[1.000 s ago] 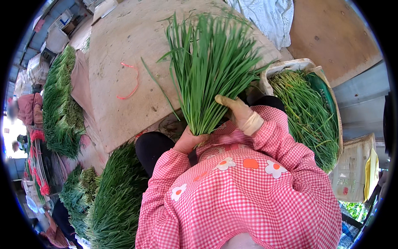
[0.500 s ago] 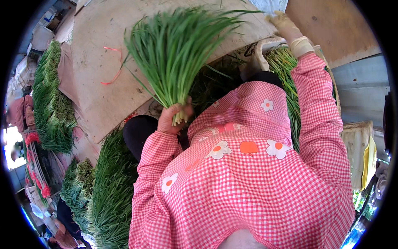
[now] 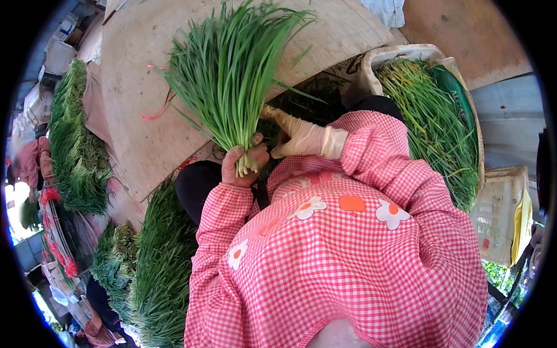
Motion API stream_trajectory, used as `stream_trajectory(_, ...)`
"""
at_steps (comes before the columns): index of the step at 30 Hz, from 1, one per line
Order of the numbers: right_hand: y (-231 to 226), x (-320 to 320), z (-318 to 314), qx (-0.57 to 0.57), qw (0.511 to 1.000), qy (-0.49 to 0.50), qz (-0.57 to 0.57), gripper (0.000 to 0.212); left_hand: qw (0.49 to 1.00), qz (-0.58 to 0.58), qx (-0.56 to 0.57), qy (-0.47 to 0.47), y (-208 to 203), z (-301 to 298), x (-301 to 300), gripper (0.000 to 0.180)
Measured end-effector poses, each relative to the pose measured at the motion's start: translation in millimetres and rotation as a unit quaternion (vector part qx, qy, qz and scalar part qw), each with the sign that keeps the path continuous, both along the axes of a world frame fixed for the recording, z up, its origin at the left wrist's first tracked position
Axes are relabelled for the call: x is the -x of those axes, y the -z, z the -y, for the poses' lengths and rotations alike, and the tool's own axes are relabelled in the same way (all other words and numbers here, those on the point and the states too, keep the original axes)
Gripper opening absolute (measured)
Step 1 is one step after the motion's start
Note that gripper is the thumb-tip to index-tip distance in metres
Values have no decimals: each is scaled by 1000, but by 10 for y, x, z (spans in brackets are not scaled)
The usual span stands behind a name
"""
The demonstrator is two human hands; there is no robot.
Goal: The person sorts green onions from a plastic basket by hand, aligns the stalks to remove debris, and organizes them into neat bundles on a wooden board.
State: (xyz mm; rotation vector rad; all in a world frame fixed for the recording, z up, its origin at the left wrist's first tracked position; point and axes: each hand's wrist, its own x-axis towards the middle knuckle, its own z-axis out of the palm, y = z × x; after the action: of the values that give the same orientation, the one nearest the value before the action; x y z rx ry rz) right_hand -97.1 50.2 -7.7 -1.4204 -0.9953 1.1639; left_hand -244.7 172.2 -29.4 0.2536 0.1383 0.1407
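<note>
A fanned bunch of green garlic chives (image 3: 232, 87) stands upright over the board, leaves spreading upward and pale cut ends pointing down. My bare left hand (image 3: 246, 159) is closed round the stems near those ends. Just to the right, my right hand (image 3: 304, 136), in a cream-coloured glove, reaches toward the bunch with fingers stretched and thumb apart. Its fingertips come up against the right edge of the stems; whether they touch cannot be made out. A pink-red tie strip (image 3: 159, 104) lies on the wooden board (image 3: 133, 139), left of the bunch.
A pale-rimmed tub (image 3: 428, 52) of loose, partly yellowed chives (image 3: 429, 116) stands at my right. Long piles of chives (image 3: 162, 272) lie at my left, with another heap (image 3: 78, 151) farther off. Red ties (image 3: 51, 196) hang at the far left, near another person (image 3: 35, 162).
My right hand has come from above the tub at the upper right down and left to beside the bunch. The bunch has shifted slightly left, still in my left hand.
</note>
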Motion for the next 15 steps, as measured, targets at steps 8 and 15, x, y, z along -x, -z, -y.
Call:
stream_trajectory(8, 60, -29, 256, 109, 927, -103, 344, 33, 998, 37, -38, 45, -57, -30, 7, 60)
stream_trajectory(15, 30, -283, 563, 248, 869, -140, 405, 63, 986, -29, -158, 34, -43, -13, -15, 56)
